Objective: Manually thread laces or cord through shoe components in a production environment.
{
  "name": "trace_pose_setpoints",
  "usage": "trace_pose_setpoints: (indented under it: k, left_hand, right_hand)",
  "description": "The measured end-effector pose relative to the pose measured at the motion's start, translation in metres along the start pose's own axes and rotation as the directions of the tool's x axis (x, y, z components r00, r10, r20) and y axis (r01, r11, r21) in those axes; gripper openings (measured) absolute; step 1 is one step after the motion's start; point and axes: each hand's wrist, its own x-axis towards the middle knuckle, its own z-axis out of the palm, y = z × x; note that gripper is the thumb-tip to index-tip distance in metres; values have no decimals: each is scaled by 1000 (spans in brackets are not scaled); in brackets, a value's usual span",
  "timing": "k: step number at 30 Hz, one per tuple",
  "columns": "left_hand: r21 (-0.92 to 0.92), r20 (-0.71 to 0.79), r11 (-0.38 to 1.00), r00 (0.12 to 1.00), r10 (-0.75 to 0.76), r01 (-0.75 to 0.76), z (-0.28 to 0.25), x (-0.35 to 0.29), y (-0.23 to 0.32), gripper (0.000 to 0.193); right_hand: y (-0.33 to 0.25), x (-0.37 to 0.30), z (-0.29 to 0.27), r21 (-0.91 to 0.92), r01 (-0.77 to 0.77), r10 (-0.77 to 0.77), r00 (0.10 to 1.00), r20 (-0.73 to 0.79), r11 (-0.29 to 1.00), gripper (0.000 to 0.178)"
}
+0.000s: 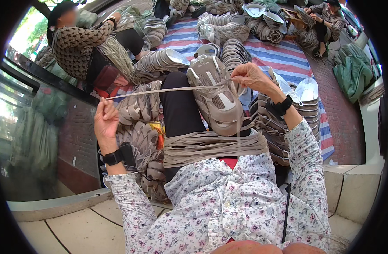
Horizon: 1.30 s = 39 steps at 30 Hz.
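1. one tan lace (pixel 151 91) runs taut between my two hands, climbing slightly toward the right and passing over the shoe upper (pixel 215 95).
2. my left hand (pixel 105 120) is raised out to the side, fingers curled in, pinching the lace at the fingertips.
3. my right hand (pixel 254 79) pinches it too, beside the upper's right edge; whether those fingertips touch the upper itself, i cannot tell.
4. the upper, grey-beige with mesh panels, lies over my lap, toe toward me.
5. on its tongue, at the far end, sits a short line of small pale lettering (pixel 209 66).
6. a thick bundle of laces (pixel 215 144) lies across my thighs, between the toe and my flowered shirt (pixel 228 190).
7. black bands circle both my wrists, a left band (pixel 113 157) and a right band (pixel 281 106).
8. nested uppers crowd both sides, a left stack (pixel 139 103) and a right stack (pixel 310 122), with a striped sheet (pixel 283 59) spread beyond my knees.
9. one co-worker (pixel 81 46) sits at upper left, laces (pixel 117 55) draped over the lap; another person (pixel 327 21) sits far off at upper right.
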Motion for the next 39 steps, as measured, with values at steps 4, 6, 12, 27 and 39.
trace_pose_setpoints:
  k: [4, 6, 12, 27, 39]
  left_hand:
    - [-61, 2, 997, 999, 42, -41, -15, -17, 33, 21]
    - [-76, 18, 996, 999, 45, -43, -28, -27, 48, 22]
    - [-166, -192, 979, 978, 83, -116, -75, -64, 101, 21]
    - [162, -227, 866, 836, 500, -474, -46, -128, 253, 18]
    - [312, -56, 771, 799, 598, -555, -3, -129, 374, 27]
  right_hand:
    - [8, 2, 4, -196, 245, -271, 956, -115, 950, 7]
    - [11, 1, 1, -278, 277, -315, 944, -103, 920, 8]
    - [58, 1, -28, -584, 67, -261, 931, -255, 809, 12]
    - [62, -19, -60, 721, -28, 235, 953, -189, 693, 23]
    - [39, -24, -57, 477, -88, 292, 881, -371, 874, 28]
